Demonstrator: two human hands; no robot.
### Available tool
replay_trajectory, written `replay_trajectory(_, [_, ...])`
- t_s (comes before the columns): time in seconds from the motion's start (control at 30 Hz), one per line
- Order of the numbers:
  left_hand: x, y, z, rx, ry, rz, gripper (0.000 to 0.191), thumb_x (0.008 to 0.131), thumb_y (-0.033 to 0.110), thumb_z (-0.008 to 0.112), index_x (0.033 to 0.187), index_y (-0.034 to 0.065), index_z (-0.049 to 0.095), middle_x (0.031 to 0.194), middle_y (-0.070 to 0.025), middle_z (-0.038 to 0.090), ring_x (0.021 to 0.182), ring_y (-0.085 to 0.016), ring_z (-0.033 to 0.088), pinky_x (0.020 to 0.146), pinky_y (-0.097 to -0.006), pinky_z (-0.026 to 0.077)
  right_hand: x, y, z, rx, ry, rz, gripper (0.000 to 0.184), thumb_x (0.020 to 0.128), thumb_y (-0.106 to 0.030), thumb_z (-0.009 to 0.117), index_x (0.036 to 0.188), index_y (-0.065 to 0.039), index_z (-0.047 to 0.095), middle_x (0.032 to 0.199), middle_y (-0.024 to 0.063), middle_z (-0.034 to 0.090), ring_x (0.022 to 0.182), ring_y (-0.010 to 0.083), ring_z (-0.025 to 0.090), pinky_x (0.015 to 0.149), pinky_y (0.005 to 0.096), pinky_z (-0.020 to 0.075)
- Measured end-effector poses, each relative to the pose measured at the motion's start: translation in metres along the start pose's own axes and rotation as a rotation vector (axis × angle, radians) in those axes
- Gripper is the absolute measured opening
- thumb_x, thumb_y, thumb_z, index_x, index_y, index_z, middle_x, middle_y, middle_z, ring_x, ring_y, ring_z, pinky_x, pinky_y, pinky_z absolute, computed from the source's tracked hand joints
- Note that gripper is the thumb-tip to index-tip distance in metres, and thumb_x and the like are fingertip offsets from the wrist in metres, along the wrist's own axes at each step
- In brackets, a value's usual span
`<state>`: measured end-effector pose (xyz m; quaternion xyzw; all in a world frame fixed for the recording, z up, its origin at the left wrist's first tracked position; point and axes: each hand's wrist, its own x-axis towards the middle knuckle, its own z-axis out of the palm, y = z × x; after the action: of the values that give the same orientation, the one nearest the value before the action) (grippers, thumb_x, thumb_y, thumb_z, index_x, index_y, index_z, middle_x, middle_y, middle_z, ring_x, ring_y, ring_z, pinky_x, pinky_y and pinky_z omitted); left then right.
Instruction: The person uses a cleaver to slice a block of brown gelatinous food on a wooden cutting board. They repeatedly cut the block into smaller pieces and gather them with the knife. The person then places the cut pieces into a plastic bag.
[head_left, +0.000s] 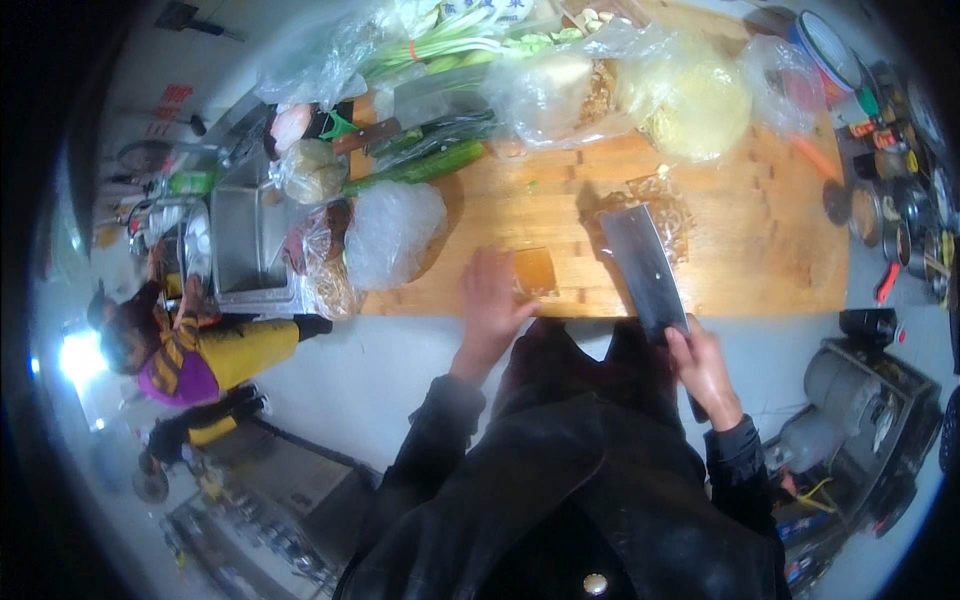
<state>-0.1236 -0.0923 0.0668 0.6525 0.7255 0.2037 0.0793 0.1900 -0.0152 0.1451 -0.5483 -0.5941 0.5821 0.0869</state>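
My right hand (703, 367) grips the handle of a broad-bladed cleaver (651, 262), its blade slanting up and left over the front of the wooden work table (517, 202). Partly behind the blade lies a spread of brownish, translucent cut strips (679, 214), like jelly. My left hand (487, 289) is blurred, with the thumb held away from the fingers and nothing visible in its grasp. It is at the left side of a small amber, translucent slab (535, 270) near the table's front edge; whether it touches the slab I cannot tell.
Left are a filled plastic bag (396, 236), cucumbers (442, 165), a second cleaver (442, 101) and a sink (247, 232). Bagged yellow shreds (694, 112) and spring onions (450, 41) line the back. A carrot (817, 157) lies right. A person (202, 352) works beyond the sink.
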Motion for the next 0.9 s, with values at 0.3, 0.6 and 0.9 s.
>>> replay_trajectory(0.3, [0.037, -0.049, -0.005, 0.230, -0.277, 0.554, 0.053, 0.081, 0.023, 0.068, 0.128, 0.0028, 0.055, 0.131, -0.0147, 0.056, 0.120, -0.030, 0.052, 0.099, -0.0401, 0.045, -0.052, 0.020, 0.112, 0.215, 0.168, 0.232, 0.018, 0.102, -0.018, 0.057, 0.096, -0.001, 0.055, 0.058, 0.0027, 0.051, 0.046, 0.0097, 0.047, 0.044, 0.0288, 0.0399])
replay_trajectory(0.6, [0.087, -0.079, -0.028, 0.060, -0.398, 0.982, 0.045, 0.077, 0.002, 0.059, 0.122, 0.0086, 0.065, 0.131, -0.0132, 0.060, 0.124, -0.031, 0.054, 0.108, -0.0420, 0.040, -0.072, 0.046, 0.159, 0.528, 0.259, 0.313, 0.020, 0.104, -0.021, 0.053, 0.098, -0.002, 0.055, 0.059, 0.0003, 0.051, 0.045, 0.0071, 0.046, 0.043, 0.0251, 0.0380])
replay_trajectory(0.9, [0.067, -0.072, -0.039, 0.095, -0.395, 0.365, 0.052, 0.079, 0.009, 0.066, 0.130, 0.0052, 0.058, 0.131, -0.0155, 0.060, 0.117, -0.033, 0.059, 0.094, -0.0416, 0.051, -0.055, 0.076, 0.181, 0.822, 0.130, 0.243, 0.021, 0.104, -0.024, 0.053, 0.110, -0.004, 0.056, 0.061, 0.0015, 0.055, 0.042, 0.0077, 0.047, 0.040, 0.0232, 0.0394])
